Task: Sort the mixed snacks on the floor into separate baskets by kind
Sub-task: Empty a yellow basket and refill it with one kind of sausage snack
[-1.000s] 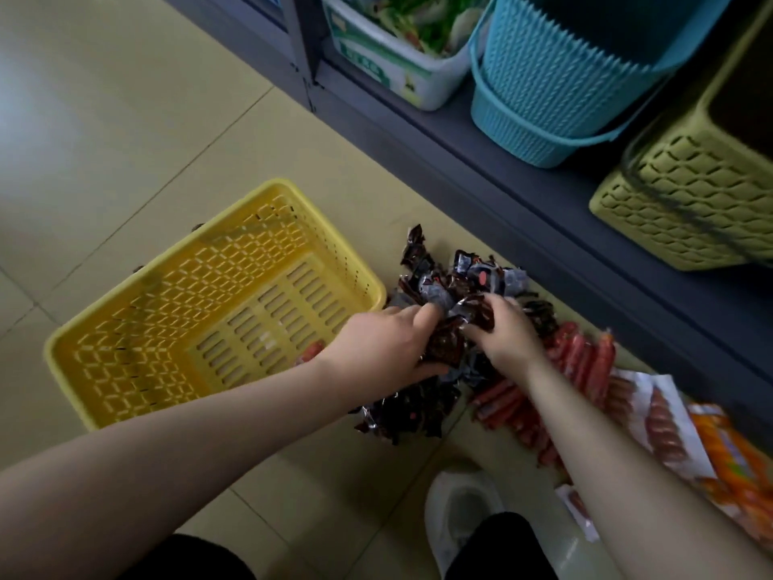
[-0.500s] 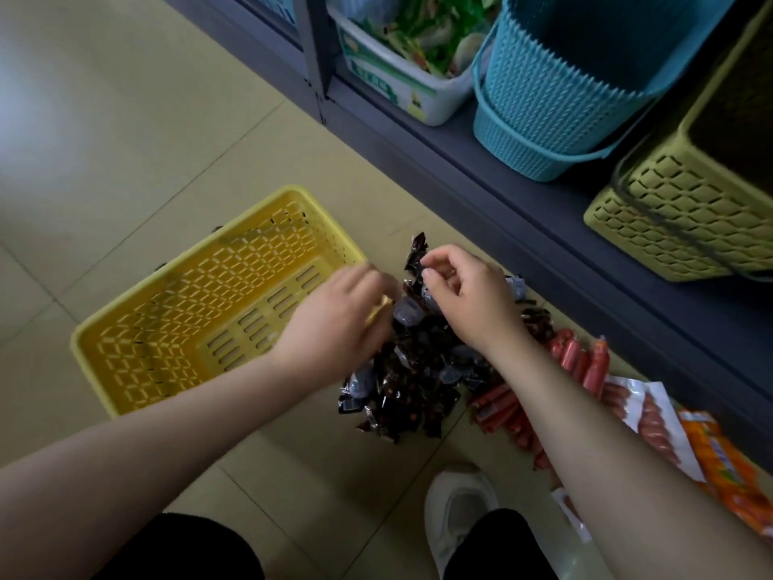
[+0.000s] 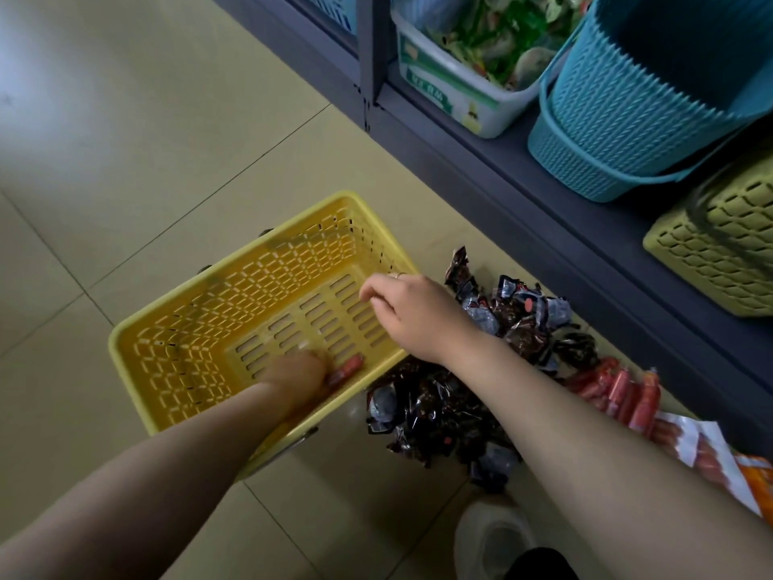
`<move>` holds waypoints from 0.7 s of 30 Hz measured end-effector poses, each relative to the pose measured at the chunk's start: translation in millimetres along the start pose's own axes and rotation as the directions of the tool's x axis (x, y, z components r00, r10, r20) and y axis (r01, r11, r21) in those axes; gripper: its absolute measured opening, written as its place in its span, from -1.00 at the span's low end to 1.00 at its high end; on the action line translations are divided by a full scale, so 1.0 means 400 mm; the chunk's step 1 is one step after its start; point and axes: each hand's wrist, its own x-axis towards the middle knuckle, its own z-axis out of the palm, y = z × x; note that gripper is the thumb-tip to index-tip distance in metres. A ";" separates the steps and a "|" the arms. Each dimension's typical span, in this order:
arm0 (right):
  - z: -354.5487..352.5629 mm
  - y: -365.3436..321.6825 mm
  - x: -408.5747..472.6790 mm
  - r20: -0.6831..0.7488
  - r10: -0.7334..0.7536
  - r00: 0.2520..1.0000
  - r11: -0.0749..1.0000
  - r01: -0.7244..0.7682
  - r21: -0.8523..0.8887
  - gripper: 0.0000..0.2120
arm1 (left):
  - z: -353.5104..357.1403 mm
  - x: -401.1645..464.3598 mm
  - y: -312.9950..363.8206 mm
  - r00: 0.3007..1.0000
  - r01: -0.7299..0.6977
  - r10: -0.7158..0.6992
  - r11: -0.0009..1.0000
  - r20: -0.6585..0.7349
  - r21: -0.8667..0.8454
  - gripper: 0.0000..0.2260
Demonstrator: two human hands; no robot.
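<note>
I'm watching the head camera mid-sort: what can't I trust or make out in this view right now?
- Left hand in the yellow basket: motion-blurred, so its grip is unreadable.
- Red sausage beside it: partly hidden by that hand.
- Dark packets: right forearm covers the pile's middle; print too small to read.
- Orange packs: cut off by the right edge.
- Teal basket: inside too dark to see.

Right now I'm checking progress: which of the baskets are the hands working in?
The yellow basket on the floor; the teal basket and olive basket sit on the shelf.
</note>
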 end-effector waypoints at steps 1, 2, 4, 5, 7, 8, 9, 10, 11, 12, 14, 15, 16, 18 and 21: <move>0.007 0.005 -0.006 -0.025 -0.020 0.999 1.000 0.020 0.010 -0.77 | 0.000 0.008 -0.006 1.000 -0.007 0.007 1.000 0.010 -0.006 -0.83; 0.011 0.009 -0.012 -0.065 -0.046 0.997 0.998 0.048 0.029 -0.78 | -0.003 0.012 -0.011 1.000 -0.012 0.012 1.000 0.025 -0.019 -0.84; 0.012 0.013 -0.028 -0.178 -0.070 0.981 0.993 0.085 0.076 -0.79 | -0.006 0.014 -0.019 0.999 -0.016 0.018 0.999 0.045 -0.050 -0.84; 0.008 0.018 -0.039 -0.243 -0.057 0.968 0.991 0.084 0.103 -0.80 | -0.008 0.013 -0.022 0.999 -0.015 0.018 0.997 0.043 -0.080 -0.83; -0.003 0.029 -0.067 -0.360 0.002 0.933 0.988 0.055 0.147 -0.80 | -0.034 0.003 -0.026 0.999 -0.008 0.013 0.983 0.030 -0.184 -0.84; -0.011 0.033 -0.081 -0.398 0.049 0.916 0.982 0.029 0.187 -0.81 | -0.060 -0.009 -0.025 1.000 -0.009 0.014 0.969 0.017 -0.246 -0.86; -0.020 0.036 -0.094 -0.420 0.117 0.900 0.969 -0.010 0.248 -0.82 | -0.093 -0.025 -0.023 1.000 -0.020 0.017 0.951 -0.012 -0.309 -0.89; -0.031 0.034 -0.106 -0.428 0.203 0.881 0.943 -0.057 0.328 -0.83 | -0.133 -0.049 -0.018 0.997 -0.048 0.024 0.928 -0.070 -0.370 -0.91; -0.042 0.026 -0.116 -0.424 0.294 0.857 0.899 -0.098 0.426 -0.85 | -0.172 -0.076 -0.011 0.987 -0.103 0.040 0.901 -0.156 -0.421 -0.94; -0.048 0.017 -0.126 -0.396 0.377 0.837 0.834 -0.121 0.538 -0.87 | -0.210 -0.109 0.003 0.966 -0.179 0.067 0.869 -0.250 -0.461 -0.95; -0.064 -0.009 -0.140 -0.227 0.450 0.864 0.645 -0.139 0.751 -0.85 | -0.275 -0.183 0.049 0.902 -0.350 0.133 0.784 -0.411 -0.514 -0.94; -0.069 -0.021 -0.146 -0.123 0.424 0.897 0.553 -0.150 0.820 -0.75 | -0.305 -0.221 0.084 0.862 -0.439 0.183 0.734 -0.472 -0.518 -0.95; -0.071 -0.036 -0.157 -0.045 0.376 0.925 0.462 -0.145 0.875 -0.70 | -0.328 -0.250 0.123 0.818 -0.529 0.253 0.685 -0.517 -0.501 -0.94; -0.078 -0.052 -0.180 0.001 0.343 0.939 0.271 -0.100 0.957 -0.85 | -0.346 -0.276 0.198 0.738 -0.649 0.405 0.643 -0.540 -0.406 -0.93; -0.087 0.004 -0.228 0.021 0.561 0.828 0.153 -0.129 0.980 -0.91 | -0.308 -0.256 0.271 0.705 -0.634 0.429 0.737 -0.565 -0.233 -0.69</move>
